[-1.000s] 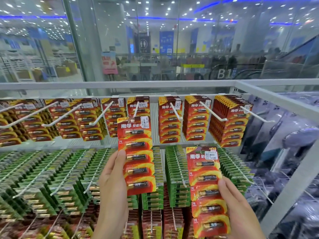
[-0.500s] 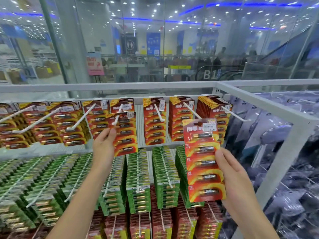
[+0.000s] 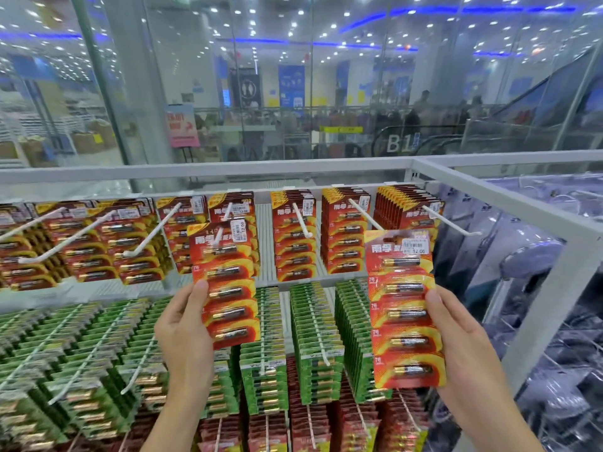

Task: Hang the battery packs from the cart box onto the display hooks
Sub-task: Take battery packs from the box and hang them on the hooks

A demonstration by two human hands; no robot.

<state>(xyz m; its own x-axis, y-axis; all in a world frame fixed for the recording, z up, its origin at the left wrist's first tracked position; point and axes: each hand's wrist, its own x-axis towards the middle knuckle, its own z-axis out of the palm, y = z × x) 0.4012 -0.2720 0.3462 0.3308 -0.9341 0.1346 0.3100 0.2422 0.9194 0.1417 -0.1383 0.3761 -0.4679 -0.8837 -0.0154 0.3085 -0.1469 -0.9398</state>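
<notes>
1. Above the left hand, its grip pinches a red battery pack at the left edge, top near a white hook.
2. Right hand pinches another pack, below the far-right hook.
3. Risk: either pack's hole missing its hook tip, so the card buckles or slips.
</notes>
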